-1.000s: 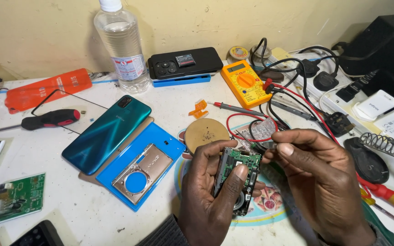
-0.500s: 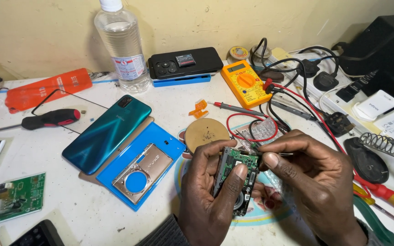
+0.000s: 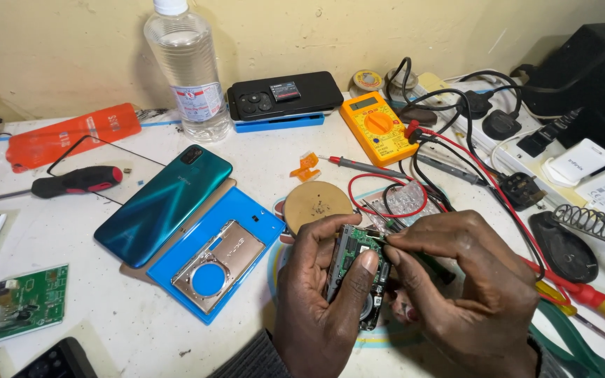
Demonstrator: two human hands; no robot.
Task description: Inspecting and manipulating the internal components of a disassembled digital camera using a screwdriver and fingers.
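**Opened device held over the workbench**

The small opened device [image 3: 353,276], its green circuit board showing, sits upright in my left hand [image 3: 320,301], gripped between thumb and fingers, just above the white table [image 3: 176,343] near its front edge. My right hand [image 3: 467,280] pinches a thin tool against the device's top edge; I cannot tell what kind of tool it is. Just behind the device lies a round tan disc [image 3: 316,204]. To my left a teal phone [image 3: 164,204] rests on a blue cover [image 3: 246,224], with a loose green circuit board [image 3: 28,303] further left. A yellow multimeter [image 3: 379,128] and a clear bottle [image 3: 185,70] stand well behind
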